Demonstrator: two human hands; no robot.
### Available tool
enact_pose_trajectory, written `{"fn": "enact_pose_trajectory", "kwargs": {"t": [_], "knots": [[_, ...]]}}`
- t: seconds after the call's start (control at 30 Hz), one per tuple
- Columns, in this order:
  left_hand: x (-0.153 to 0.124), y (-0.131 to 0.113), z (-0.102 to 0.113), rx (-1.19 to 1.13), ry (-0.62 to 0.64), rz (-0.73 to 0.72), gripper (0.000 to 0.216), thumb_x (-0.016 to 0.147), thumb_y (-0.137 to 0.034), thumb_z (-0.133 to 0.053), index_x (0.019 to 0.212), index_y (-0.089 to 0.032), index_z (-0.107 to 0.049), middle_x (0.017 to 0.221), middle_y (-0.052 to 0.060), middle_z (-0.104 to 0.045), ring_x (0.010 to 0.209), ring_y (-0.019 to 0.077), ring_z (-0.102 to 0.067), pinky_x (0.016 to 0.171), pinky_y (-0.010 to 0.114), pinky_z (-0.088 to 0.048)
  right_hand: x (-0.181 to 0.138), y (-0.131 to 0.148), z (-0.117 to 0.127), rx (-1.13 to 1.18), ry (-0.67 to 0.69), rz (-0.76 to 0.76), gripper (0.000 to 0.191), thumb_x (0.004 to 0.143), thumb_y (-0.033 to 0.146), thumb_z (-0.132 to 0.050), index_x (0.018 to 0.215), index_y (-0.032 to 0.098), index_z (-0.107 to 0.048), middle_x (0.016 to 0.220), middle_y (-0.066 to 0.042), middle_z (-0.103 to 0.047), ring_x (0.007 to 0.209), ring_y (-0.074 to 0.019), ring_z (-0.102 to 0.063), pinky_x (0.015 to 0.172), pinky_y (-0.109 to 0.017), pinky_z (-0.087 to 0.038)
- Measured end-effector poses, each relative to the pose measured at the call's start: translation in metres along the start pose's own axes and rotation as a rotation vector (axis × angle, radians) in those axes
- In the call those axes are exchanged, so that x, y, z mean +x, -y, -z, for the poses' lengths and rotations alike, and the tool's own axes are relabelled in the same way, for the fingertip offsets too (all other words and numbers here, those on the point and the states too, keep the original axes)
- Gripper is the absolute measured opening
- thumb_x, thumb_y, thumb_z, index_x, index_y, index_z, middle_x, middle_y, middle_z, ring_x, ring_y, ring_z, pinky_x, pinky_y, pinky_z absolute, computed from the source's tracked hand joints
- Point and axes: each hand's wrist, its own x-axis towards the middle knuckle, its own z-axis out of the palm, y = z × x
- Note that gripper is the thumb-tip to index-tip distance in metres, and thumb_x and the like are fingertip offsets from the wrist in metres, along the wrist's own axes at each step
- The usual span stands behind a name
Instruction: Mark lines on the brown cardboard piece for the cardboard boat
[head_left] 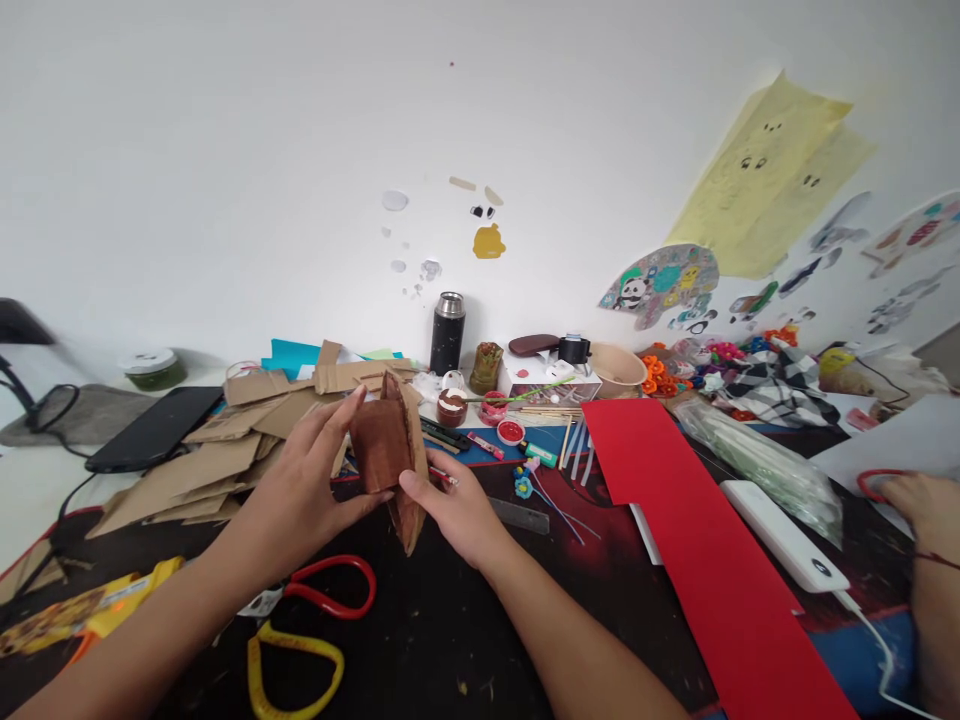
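Observation:
A brown-painted cardboard piece point(381, 448), a curved tube-like part joined to a flat panel with bare cardboard edges, is held up over the black table. My left hand point(311, 475) grips it from the left, thumb below and fingers along its side. My right hand point(459, 508) pinches the panel's right side with the thumb in front. A thin stick with a red and white end point(444, 476), perhaps a brush, shows between my right fingers. Below lie red-handled scissors point(334, 585) and a yellow scissor-like handle point(296, 665).
Cardboard scraps point(202, 450) pile up at left beside a black tablet point(157, 428). Behind stand a black flask point(448, 335) and an open brown paint pot point(451, 408). Red card point(675, 520) and a white power bank point(786, 535) lie right, near another person's hand point(911, 500).

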Motion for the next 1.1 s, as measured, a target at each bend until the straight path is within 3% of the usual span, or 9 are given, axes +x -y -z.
{"fn": "enact_pose_trajectory", "kwargs": {"t": [0.23,0.43,0.53,0.67,0.87,1.1], "knots": [[0.004,0.007,0.002,-0.089,-0.033,0.096,0.116,0.093,-0.065,-0.087,0.188,-0.037,-0.025,0.173,0.018,-0.058,0.145,0.0445,-0.07,0.122,0.067,-0.059,-0.002,0.001,-0.001,-0.028,-0.025,0.009,0.057,0.085,0.071,-0.096,0.124,0.03,-0.09,0.137,-0.006,-0.088,0.135,-0.0381,-0.078,0.123,-0.054,-0.057],[0.015,0.008,0.023,-0.327,-0.078,0.33,0.133,0.081,-0.079,-0.092,0.187,-0.039,-0.022,0.18,0.018,-0.054,0.149,0.0458,-0.069,0.123,0.068,-0.058,0.0,-0.004,0.0,-0.029,-0.053,-0.027,0.06,0.082,0.076,-0.095,0.116,0.027,-0.091,0.125,-0.008,-0.09,0.125,-0.038,-0.082,0.117,-0.055,-0.061],[0.022,0.005,0.036,-0.506,-0.184,0.519,0.135,0.079,-0.076,-0.096,0.186,-0.039,-0.024,0.182,0.017,-0.054,0.157,0.0445,-0.064,0.128,0.063,-0.055,0.001,-0.006,0.001,0.039,-0.054,-0.076,0.065,0.078,0.079,-0.097,0.115,0.027,-0.09,0.12,-0.008,-0.09,0.121,-0.0379,-0.083,0.113,-0.056,-0.064],[0.028,0.007,0.043,-0.671,-0.332,0.674,0.119,0.088,-0.072,-0.092,0.183,-0.028,-0.034,0.172,0.021,-0.066,0.16,0.0401,-0.061,0.135,0.058,-0.049,0.001,-0.007,0.001,0.116,-0.063,-0.098,0.067,0.075,0.08,-0.1,0.111,0.025,-0.089,0.115,-0.009,-0.09,0.124,-0.039,-0.083,0.115,-0.057,-0.064],[0.032,0.013,0.042,-0.77,-0.417,0.703,0.107,0.093,-0.067,-0.089,0.179,-0.024,-0.042,0.168,0.024,-0.068,0.156,0.0396,-0.066,0.133,0.059,-0.052,0.005,-0.014,-0.002,0.054,-0.113,-0.066,0.067,0.075,0.085,-0.097,0.103,0.025,-0.089,0.11,-0.01,-0.09,0.124,-0.0416,-0.082,0.11,-0.057,-0.066],[0.036,0.018,0.059,-0.854,-0.513,0.668,0.093,0.098,-0.065,-0.085,0.173,-0.022,-0.05,0.167,0.022,-0.066,0.157,0.0412,-0.063,0.128,0.061,-0.056,0.018,-0.014,-0.01,-0.047,-0.148,-0.063,0.074,0.075,0.092,-0.092,0.102,0.023,-0.09,0.11,-0.011,-0.09,0.123,-0.0418,-0.08,0.112,-0.056,-0.063]]}}
